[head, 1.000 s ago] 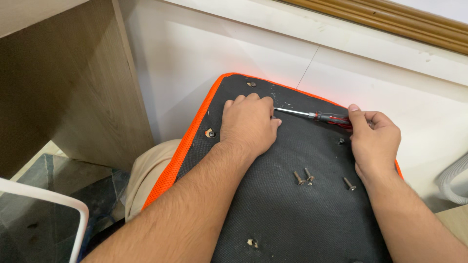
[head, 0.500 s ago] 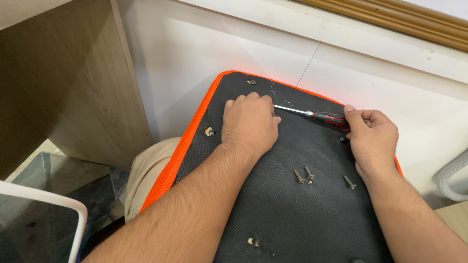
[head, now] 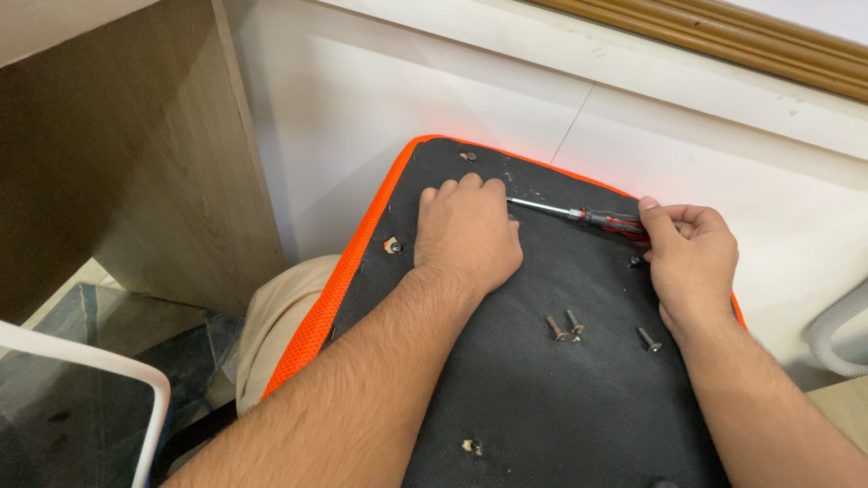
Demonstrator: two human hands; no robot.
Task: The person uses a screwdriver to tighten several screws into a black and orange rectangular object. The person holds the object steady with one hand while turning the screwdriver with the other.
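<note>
Seat panel: a broad upturned seat cushion [head: 542, 398] with a coarse black woven underside and a bright orange mesh border, resting across the person's lap.
Screwdriver: a slim steel shaft with a glossy red and black handle [head: 579, 215], lying almost flat near the cushion's far edge, tip pointing left.
Right hand: the right hand [head: 692, 262] has its grip clamped on the handle end, thumb on top.
Left hand: the left hand [head: 466, 237] lies palm down on the black fabric, fingers together over the shaft's tip, which is hidden beneath them.
Loose screws: three short metal screws [head: 565, 327] lie on the fabric near the right wrist.
Holes: small torn mounting holes [head: 393, 245] by the left orange edge.
</note>
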